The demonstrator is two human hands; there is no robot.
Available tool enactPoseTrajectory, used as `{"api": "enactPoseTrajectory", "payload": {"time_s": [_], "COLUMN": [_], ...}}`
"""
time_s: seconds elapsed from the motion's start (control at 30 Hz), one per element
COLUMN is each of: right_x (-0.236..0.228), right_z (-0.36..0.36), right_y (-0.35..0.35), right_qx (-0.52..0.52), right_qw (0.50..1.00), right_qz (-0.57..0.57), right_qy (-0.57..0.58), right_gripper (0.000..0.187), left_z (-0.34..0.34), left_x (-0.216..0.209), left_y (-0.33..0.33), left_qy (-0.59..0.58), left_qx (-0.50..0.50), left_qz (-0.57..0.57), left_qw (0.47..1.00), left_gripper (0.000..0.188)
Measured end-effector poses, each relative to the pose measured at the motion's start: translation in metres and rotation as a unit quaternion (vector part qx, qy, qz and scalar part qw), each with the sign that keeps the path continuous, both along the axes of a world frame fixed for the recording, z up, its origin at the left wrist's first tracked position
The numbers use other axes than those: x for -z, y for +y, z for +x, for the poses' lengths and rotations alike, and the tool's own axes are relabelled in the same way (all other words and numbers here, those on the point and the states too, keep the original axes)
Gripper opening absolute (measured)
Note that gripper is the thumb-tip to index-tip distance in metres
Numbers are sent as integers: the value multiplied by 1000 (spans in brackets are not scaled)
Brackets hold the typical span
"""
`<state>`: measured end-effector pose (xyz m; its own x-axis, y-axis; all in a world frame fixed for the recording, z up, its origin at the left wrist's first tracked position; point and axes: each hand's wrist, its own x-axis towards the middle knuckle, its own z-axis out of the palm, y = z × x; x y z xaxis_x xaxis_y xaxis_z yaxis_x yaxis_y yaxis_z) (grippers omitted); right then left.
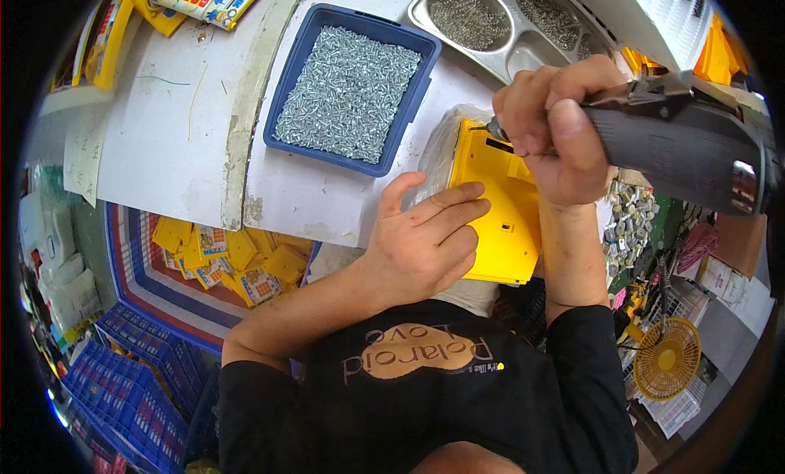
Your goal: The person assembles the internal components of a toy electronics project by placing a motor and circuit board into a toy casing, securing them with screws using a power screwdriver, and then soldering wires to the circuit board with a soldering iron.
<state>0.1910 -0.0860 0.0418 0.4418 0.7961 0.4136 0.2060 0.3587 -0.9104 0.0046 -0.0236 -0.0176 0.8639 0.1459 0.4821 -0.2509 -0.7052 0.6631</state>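
Note:
A yellow plastic housing lies tilted at the table's front edge, with screw holes and a slot in its face. My left hand rests on its left side, fingers stretched across the surface. My right hand is wrapped round a black electric screwdriver held almost level. Its tip touches or hovers just over the housing's upper left corner; which one, I cannot tell. Clear plastic wrap lies crumpled beside the housing. Left of that stands a blue tray full of small silver screws.
Behind the housing sits a metal compartment tray with small metal parts. Yellow toy-like units lie at the back left. Below the table edge, a striped bag holds more yellow pieces. Blue crates and a yellow fan flank me.

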Motion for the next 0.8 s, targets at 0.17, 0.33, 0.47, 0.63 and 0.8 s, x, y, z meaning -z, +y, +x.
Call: {"api": "enactPoseTrajectory", "payload": {"time_s": [0.17, 0.33, 0.47, 0.63, 0.8], "right_x": [2, -17, -2, -11, -49], "right_z": [5, -13, -21, -20, -20], "right_y": [4, -9, -7, -12, -32], "right_qx": [32, -57, 1, 23, -140], "right_qw": [997, 995, 1000, 998, 987], "right_qz": [-38, 43, -2, -23, 76], "right_qy": [-67, 67, 21, -44, 35], "right_gripper": [19, 22, 29, 29, 31], "left_z": [0, -1, -2, -1, -3], "left_x": [-2, 2, 1, 2, -12], "left_y": [-4, -5, -6, 3, 19], "left_qy": [11, 16, 17, 21, 23], "left_qx": [-22, -28, -33, -40, -39], "left_qz": [27, 50, 39, -7, -106], "left_qw": [999, 998, 999, 999, 993], "left_gripper": [15, 13, 12, 11, 23]}}
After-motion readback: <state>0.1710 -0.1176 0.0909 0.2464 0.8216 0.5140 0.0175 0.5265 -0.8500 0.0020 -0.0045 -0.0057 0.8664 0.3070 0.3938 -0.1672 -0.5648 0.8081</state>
